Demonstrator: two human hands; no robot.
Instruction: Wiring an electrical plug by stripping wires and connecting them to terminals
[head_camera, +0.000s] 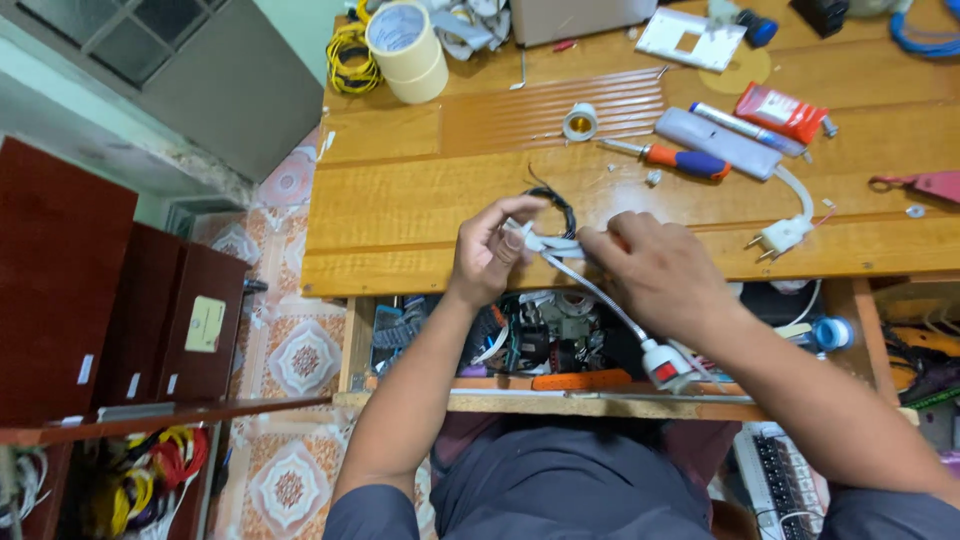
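Note:
My left hand (490, 250) and my right hand (655, 270) meet over the front edge of a wooden table (400, 200). Both grip a white flexible gooseneck lamp (600, 300) at its upper end. The metal neck runs down to the right and ends in a white socket piece (665, 365) below the table edge. A thin black wire loop (558, 205) sticks up just behind my left fingers. My right hand covers the part where the neck meets the white head.
On the table lie a red-and-blue screwdriver (680, 158), a grey long case (715, 142), a white plug with cord (782, 236), a small lamp socket (579, 121), masking tape rolls (410, 50) and a red tube (780, 110). A shelf of parts (540, 340) sits under the table. Dark red cabinets (120, 300) stand left.

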